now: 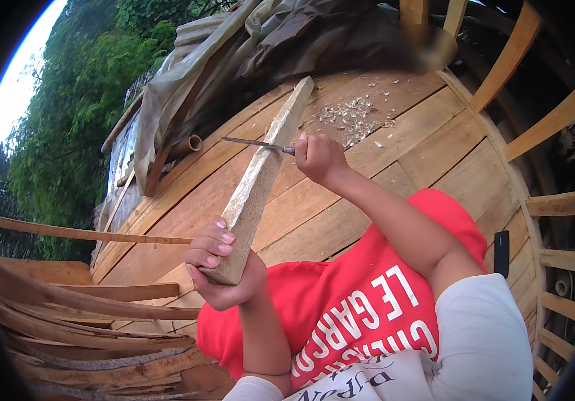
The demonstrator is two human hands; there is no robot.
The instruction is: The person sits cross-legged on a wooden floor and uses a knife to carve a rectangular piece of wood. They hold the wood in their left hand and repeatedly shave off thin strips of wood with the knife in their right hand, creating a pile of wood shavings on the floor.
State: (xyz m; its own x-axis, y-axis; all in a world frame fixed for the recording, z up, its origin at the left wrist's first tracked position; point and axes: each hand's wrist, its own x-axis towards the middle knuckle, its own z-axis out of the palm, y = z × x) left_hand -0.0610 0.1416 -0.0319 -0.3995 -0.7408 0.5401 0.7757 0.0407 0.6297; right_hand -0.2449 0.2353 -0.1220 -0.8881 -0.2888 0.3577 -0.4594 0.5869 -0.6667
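Note:
A long squared piece of wood (261, 180) slants up and away from me, its upper face pale and freshly cut along one edge. My left hand (224, 267) is closed around its near end, the fingers curled over one side. In my right hand (319, 159) is a knife (257, 143), gripped by its handle, most of which the fist hides. The thin blade points left and lies across the wood about midway along it, touching the cut face. Wood shavings (354, 117) are scattered on the plank deck (361, 210) beyond the right hand.
Curved wooden ribs (549, 123) line the right side. Stacked long planks (100, 361) lie at the lower left. A draped tarp (200, 87) and a bamboo tube (190, 145) are at the far left edge. A small dark device (501, 254) rests beside my right arm.

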